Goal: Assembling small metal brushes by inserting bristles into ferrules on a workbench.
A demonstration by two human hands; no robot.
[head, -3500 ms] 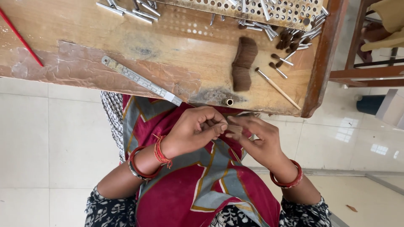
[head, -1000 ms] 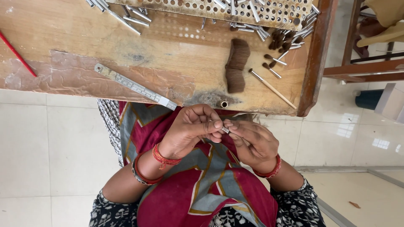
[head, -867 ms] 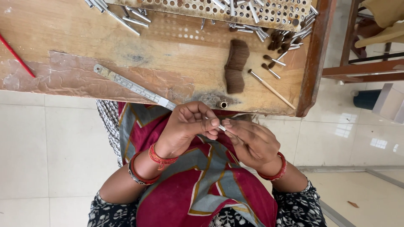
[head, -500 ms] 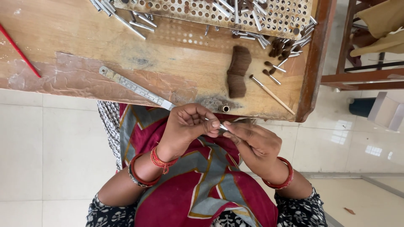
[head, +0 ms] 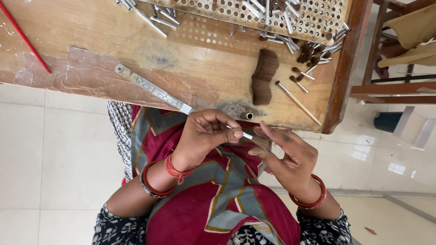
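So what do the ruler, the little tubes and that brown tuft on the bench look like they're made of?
Ruler: probably steel, flat and grey with a dull shine. Little tubes: metal, silvery and glinting. Brown tuft: looks like hair or bristle, fine matte strands; natural or synthetic, cannot tell. Bench: bare, worn wood with visible grain.

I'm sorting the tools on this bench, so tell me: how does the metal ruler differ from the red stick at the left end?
The metal ruler is flat, silvery and marked with graduations; the red stick is thin, round and plain red. The ruler lies at the table's near edge, its tip poking past it beside the left hand; the stick lies far from both hands, running out of the picture's top-left corner. Both lie untouched on the same slant.
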